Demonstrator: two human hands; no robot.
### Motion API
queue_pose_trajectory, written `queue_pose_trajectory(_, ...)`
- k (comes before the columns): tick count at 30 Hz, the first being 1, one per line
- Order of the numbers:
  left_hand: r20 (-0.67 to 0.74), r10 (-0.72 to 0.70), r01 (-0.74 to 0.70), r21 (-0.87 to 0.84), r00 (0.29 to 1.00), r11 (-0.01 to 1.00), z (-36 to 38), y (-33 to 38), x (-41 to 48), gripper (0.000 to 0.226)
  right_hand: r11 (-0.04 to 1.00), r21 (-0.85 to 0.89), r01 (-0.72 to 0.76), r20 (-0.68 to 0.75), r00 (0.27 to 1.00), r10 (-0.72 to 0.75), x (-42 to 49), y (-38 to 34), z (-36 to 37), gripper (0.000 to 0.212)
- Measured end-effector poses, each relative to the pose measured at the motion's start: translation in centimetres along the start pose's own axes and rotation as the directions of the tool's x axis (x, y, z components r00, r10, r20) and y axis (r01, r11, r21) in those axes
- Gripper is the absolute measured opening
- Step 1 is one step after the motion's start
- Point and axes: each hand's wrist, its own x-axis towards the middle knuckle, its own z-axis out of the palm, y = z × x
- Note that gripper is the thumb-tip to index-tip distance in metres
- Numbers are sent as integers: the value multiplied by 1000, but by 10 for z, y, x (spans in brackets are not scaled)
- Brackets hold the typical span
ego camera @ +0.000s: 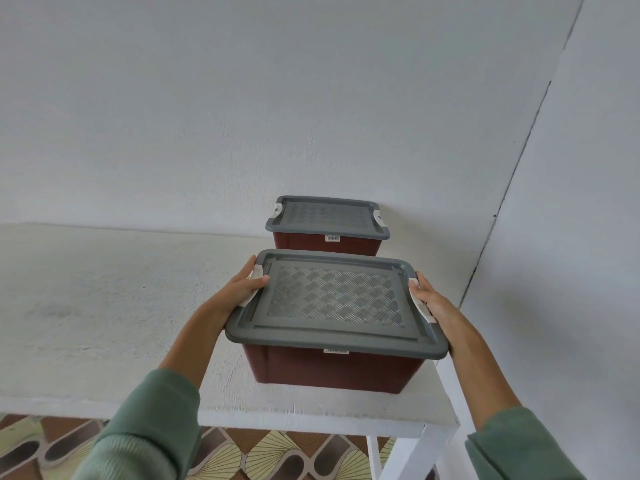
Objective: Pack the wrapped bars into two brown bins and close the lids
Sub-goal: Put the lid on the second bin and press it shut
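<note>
Left hand (246, 286) and right hand (428, 300) grip the lidded brown bin (332, 370) at the table's (104, 306) right edge; grey patterned lid (332, 299) shut.

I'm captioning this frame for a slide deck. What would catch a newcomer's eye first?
The near brown bin with its grey lid on, at the white table's right end, the left hand and right hand on its side latches. Then the far brown bin, also lidded, behind it against the wall.
</note>
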Motion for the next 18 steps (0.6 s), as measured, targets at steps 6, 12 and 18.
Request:
queue_pose_trajectory(6, -29, -4, 1, -105, 1000, 994, -5, -5, 5, 63, 1000, 30, -9, 9, 1000, 9, 5, -3, 2, 58)
queue_pose_trajectory(12, -3, -7, 7, -106, 1000, 994, -28, -10, 5, 63, 1000, -13, -4, -19, 1000, 4, 5, 0, 22, 62)
queue_pose_trajectory(18, -31, -20, 15, -167, 999, 986, -84, -21, -8, 60, 992, -123, 21, -23, 999, -24, -2, -12, 87, 61)
